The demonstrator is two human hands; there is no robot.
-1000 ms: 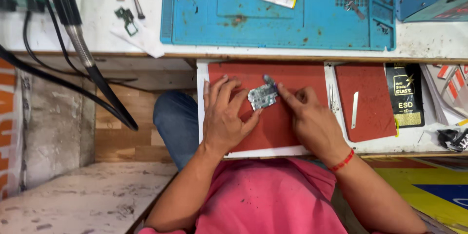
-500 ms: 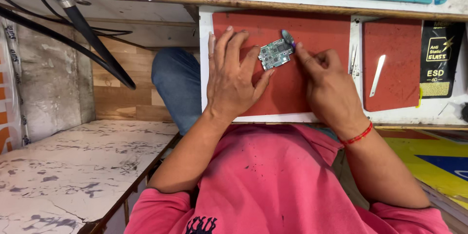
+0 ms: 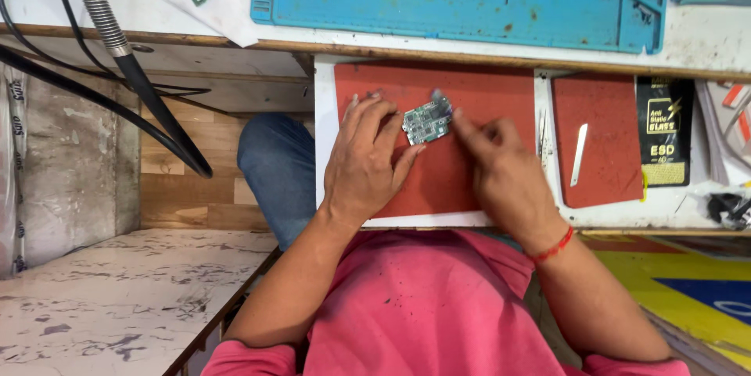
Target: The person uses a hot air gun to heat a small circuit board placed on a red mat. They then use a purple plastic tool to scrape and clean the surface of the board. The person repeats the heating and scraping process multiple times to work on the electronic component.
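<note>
Red matting [image 3: 469, 180] covers the pull-out tray where both hands work, and a small green circuit board [image 3: 427, 122] lies on it near the upper middle. The left hand [image 3: 366, 161] rests flat on the mat with its fingers spread and loosely extended, the fingertips touching the left edge of the circuit board and steadying it rather than closing around it. The right hand [image 3: 501, 165] sits just to the right of the board, its fingers bunched together and the index finger pointing at the board's upper right corner; the blur there makes it impossible to tell whether a small tool is pinched between the fingers. A red thread bracelet [image 3: 552, 249] circles the right wrist. To the right, on a second red mat [image 3: 598, 180], lies a thin white blade [image 3: 578, 154], well apart from the hands. Above the tray, a blue work mat [image 3: 469, 0] lies on the surface, and a black hose [image 3: 149, 94] hangs at the left.
</note>
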